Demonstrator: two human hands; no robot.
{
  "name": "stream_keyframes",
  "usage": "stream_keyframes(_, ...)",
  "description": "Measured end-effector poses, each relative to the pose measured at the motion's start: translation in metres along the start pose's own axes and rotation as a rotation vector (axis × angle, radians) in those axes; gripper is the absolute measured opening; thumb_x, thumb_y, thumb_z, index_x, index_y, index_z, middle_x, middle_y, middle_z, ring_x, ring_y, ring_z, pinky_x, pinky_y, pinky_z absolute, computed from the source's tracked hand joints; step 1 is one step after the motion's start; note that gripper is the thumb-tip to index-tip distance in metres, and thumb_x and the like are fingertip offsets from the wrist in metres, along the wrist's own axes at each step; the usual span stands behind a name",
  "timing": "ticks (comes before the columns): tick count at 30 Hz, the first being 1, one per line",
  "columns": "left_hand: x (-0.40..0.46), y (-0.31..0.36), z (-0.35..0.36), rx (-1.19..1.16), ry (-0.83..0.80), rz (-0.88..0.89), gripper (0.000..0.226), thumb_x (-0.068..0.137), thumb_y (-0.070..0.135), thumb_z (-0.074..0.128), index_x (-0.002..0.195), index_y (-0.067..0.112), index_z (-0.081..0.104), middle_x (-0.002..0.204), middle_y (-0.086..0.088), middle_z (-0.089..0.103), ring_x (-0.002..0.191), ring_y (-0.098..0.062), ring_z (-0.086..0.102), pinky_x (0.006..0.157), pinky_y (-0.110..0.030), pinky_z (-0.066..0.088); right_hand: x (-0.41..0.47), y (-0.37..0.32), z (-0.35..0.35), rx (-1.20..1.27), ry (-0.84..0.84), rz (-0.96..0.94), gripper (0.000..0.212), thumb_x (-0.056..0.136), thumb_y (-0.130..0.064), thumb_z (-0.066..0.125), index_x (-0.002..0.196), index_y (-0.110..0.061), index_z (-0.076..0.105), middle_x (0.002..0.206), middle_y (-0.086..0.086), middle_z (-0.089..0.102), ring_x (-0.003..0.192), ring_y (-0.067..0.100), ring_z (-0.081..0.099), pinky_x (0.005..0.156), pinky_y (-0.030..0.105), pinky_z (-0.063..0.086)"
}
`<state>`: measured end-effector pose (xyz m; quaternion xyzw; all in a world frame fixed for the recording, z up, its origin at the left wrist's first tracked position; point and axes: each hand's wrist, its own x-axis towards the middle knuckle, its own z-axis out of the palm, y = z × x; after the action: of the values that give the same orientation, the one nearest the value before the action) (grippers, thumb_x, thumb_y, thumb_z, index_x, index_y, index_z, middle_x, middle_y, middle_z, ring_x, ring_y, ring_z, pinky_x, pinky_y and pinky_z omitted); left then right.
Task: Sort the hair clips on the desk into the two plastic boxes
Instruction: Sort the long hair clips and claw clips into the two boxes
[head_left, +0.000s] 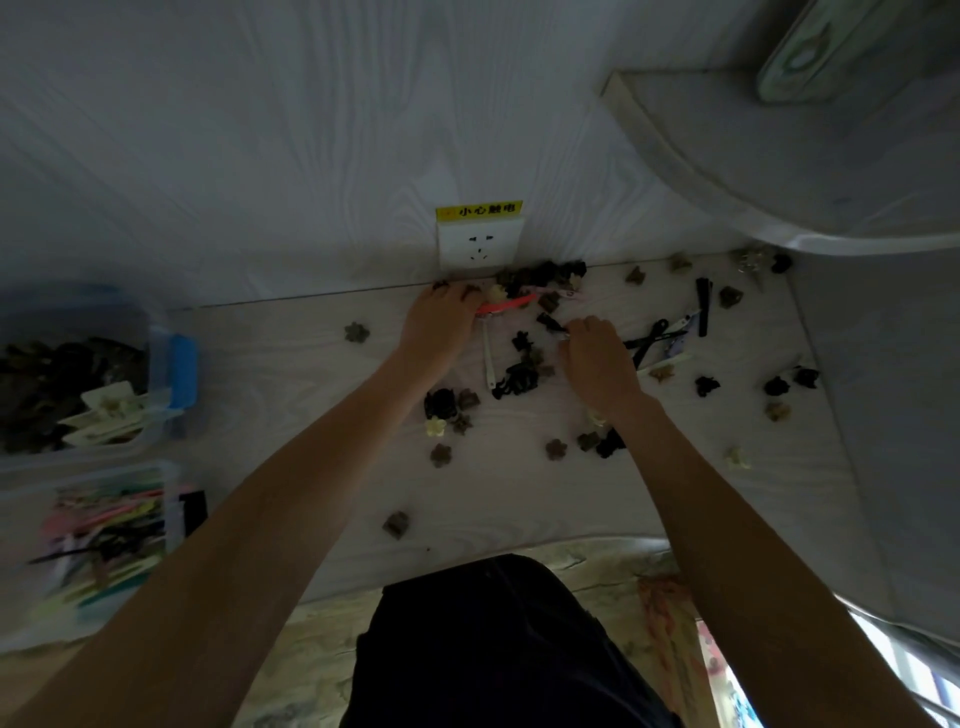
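Note:
Several small flower-shaped claw clips, brown and black, lie scattered over the pale desk (291, 395), thickest in a pile (540, 275) by the back wall. Long flat clips lie among them, a white one (489, 358) and black ones (702, 306). My left hand (439, 327) reaches to the back of the desk, fingers closed on a pink long clip (506, 306). My right hand (597, 358) pinches a small dark clip (550, 323) near the middle. At far left stand two clear plastic boxes: the upper box (171, 364) holds claw clips, the lower box (171, 499) holds long coloured clips.
A white wall socket (479, 247) with a yellow label sits on the back wall just behind the pile. A curved white shelf (779, 171) overhangs the right end of the desk. My dark trousers (498, 639) show below the desk's front edge.

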<state>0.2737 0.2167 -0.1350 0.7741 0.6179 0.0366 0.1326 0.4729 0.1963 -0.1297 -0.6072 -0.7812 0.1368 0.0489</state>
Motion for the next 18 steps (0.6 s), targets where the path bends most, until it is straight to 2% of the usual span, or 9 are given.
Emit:
stream_keyframes(2, -0.010, -0.001, -0.005, -0.055, 0.045, -0.029, 0.033, 0.097, 0.018, 0.042, 0.126, 0.006, 0.049, 0.124, -0.015, 0.055, 0.111, -0.033, 0.052, 0.089, -0.039, 0.041, -0.004, -0.005, -0.004, 0.029, 0.032, 0.013, 0.010, 0.086, 0.003, 0.051, 0.079, 0.006, 0.058, 0.075, 0.026, 0.058, 0.071, 0.038, 0.056, 0.063, 0.040, 0.046)
stream_keyframes(4, -0.026, 0.000, -0.013, -0.173, 0.099, -0.069, 0.027, 0.097, 0.019, 0.042, 0.119, 0.006, 0.052, 0.103, -0.014, 0.061, 0.094, -0.032, 0.057, 0.073, -0.036, 0.042, -0.009, -0.013, -0.009, 0.160, 0.022, 0.056, 0.014, 0.094, -0.006, 0.044, 0.084, -0.003, 0.054, 0.077, 0.020, 0.054, 0.073, 0.031, 0.051, 0.065, 0.036, 0.038)
stream_keyframes(6, -0.048, 0.003, -0.021, -0.268, 0.122, -0.146, 0.023, 0.097, 0.022, 0.041, 0.108, 0.006, 0.053, 0.076, -0.006, 0.054, 0.073, -0.027, 0.057, 0.057, -0.030, 0.035, -0.017, -0.023, -0.012, 0.314, -0.046, 0.140, 0.015, 0.098, -0.014, 0.037, 0.084, -0.011, 0.042, 0.070, 0.006, 0.045, 0.066, 0.022, 0.043, 0.061, 0.028, 0.028)
stream_keyframes(7, -0.063, 0.005, -0.025, -0.299, 0.142, -0.190, 0.023, 0.097, 0.023, 0.042, 0.106, 0.005, 0.053, 0.070, -0.002, 0.049, 0.067, -0.026, 0.054, 0.053, -0.030, 0.033, -0.024, -0.029, -0.013, 0.364, -0.063, 0.146, 0.017, 0.099, -0.015, 0.035, 0.083, -0.011, 0.038, 0.063, 0.001, 0.042, 0.058, 0.019, 0.039, 0.058, 0.028, 0.026)
stream_keyframes(10, -0.108, 0.010, -0.030, -0.385, 0.232, -0.325, 0.023, 0.096, 0.023, 0.046, 0.105, 0.003, 0.053, 0.067, 0.001, 0.045, 0.062, -0.022, 0.048, 0.058, -0.028, 0.028, -0.048, -0.046, -0.014, 0.484, -0.090, 0.117, 0.018, 0.100, -0.019, 0.034, 0.084, -0.010, 0.037, 0.057, 0.000, 0.039, 0.048, 0.015, 0.035, 0.047, 0.033, 0.025)
stream_keyframes(12, -0.141, 0.007, -0.036, -0.417, 0.271, -0.380, 0.022, 0.096, 0.023, 0.048, 0.103, 0.002, 0.054, 0.063, 0.004, 0.042, 0.060, -0.017, 0.043, 0.056, -0.023, 0.023, -0.065, -0.059, -0.012, 0.561, -0.138, 0.089, 0.021, 0.100, -0.022, 0.033, 0.084, -0.010, 0.039, 0.061, 0.007, 0.045, 0.050, 0.020, 0.039, 0.049, 0.033, 0.031)
stream_keyframes(15, -0.188, -0.007, -0.056, -0.382, 0.323, -0.369, 0.021, 0.095, 0.023, 0.049, 0.106, 0.005, 0.055, 0.060, 0.007, 0.039, 0.057, -0.014, 0.043, 0.057, -0.024, 0.029, -0.086, -0.084, -0.013, 0.641, -0.211, 0.062, 0.026, 0.100, -0.024, 0.034, 0.084, -0.005, 0.045, 0.060, 0.005, 0.044, 0.049, 0.018, 0.038, 0.048, 0.031, 0.029)
stream_keyframes(18, -0.232, -0.036, -0.081, -0.275, 0.411, -0.340, 0.019, 0.093, 0.019, 0.054, 0.104, 0.005, 0.058, 0.065, 0.003, 0.043, 0.055, -0.014, 0.041, 0.055, -0.025, 0.032, -0.101, -0.120, -0.016, 0.669, -0.264, -0.021, 0.023, 0.099, -0.025, 0.035, 0.084, -0.011, 0.045, 0.059, 0.006, 0.043, 0.049, 0.019, 0.037, 0.048, 0.029, 0.027)
